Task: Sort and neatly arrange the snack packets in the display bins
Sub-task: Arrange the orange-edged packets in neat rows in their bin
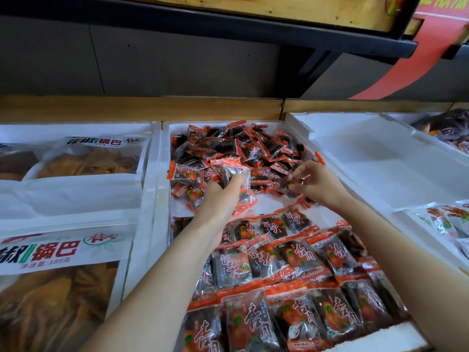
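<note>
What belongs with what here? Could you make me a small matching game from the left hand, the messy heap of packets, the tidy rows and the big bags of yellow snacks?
Things:
1. left hand
2. messy heap
3. tidy rows
4. big bags

Places or states:
A. near end of the middle bin
B. in the left bin
C. grips a bunch of packets
D. far end of the middle bin

Pairs: 1-C, 2-D, 3-A, 4-B.

Left hand (223, 199), right hand (318, 184) reach forward, fingers (237, 179) curled.
</note>
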{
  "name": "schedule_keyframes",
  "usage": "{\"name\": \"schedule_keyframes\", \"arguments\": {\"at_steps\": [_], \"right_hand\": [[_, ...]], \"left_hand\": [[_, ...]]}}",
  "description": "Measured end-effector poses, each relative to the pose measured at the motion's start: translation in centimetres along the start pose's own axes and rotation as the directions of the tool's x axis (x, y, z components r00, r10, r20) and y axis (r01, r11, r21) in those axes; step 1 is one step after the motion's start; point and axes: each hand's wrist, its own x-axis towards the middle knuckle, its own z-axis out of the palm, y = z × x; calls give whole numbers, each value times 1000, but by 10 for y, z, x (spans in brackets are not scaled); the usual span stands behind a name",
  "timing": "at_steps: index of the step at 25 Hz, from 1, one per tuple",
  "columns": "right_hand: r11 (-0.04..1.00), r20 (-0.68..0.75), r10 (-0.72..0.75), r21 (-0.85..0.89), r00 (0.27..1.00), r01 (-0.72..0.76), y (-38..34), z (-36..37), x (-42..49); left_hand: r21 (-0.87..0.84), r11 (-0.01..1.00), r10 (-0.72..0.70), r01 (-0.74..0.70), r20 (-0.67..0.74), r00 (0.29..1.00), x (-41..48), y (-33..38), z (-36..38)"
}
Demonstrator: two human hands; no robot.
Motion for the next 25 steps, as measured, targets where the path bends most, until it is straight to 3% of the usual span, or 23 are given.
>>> {"name": "schedule_keyframes", "arguments": {"at_steps": [3,5,7,16,19,21,23,25], "right_hand": [[912,-113,52,410,992,-1,-20,-14,-5],[764,-28,76,644,997,-40,-34,-23,-13],[680,90,28,728,996,-85,-47,-26,-23],[828,360,-64,539,931,-152,-62,0,-43],[780,407,-97,598,908,-185,-67,-5,-45],[755,377,-91,630,922,-183,-64,-12,-41],[776,253,-4,611,968,-156,-52,-22,-30],[900,41,117,419,992,-123,-29,-29,-18]], "left_hand": [[16,1000,18,-18,-5,1000,1,-2,0],[59,998,38,-37,-19,999,4,-5,0],[120,992,40,-37,-21,999,4,-7,1],[34,999,27,-33,175,984,-7,-4,6],[61,991,107,-119,161,981,-4,-4,5],[11,986,164,-166,114,980,-4,-3,6],[-26,984,175,-174,88,981,-5,-2,6],[-35,984,178,-175,91,980,-7,-1,7]]}}
